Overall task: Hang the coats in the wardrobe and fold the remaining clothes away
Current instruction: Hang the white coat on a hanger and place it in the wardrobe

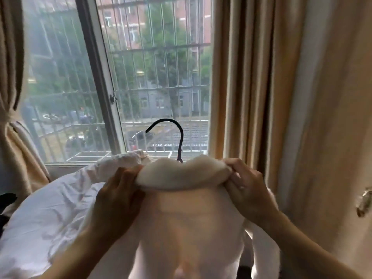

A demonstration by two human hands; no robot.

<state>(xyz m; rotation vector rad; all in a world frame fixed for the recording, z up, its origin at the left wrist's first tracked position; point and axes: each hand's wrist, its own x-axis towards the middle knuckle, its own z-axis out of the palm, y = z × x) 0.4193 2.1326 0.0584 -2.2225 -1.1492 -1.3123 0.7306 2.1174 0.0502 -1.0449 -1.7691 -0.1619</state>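
Beyond the barred window (157, 77) lie brick buildings and trees, and beige curtains (251, 87) hang at either side of the glass. Before it I hold up a cream coat (187, 228) on a black hanger (177, 137). Only the hanger's hook shows, rising straight from the middle of the collar and curling over to the left, its open end pointing down and left. The coat hangs upright with its long axis running top to bottom, falling out of view below, its folded fuzzy collar (181, 176) lying crosswise at the top. My left hand (118, 198) grips the left end of that collar, fingers curled round the edge. My right hand (247, 188) pinches the right end, thumb and fingers closed on the fabric. To the left, behind the coat, white rumpled bedding (44, 218) is heaped up below the sill, and something dark (7, 200) shows at the far left edge.
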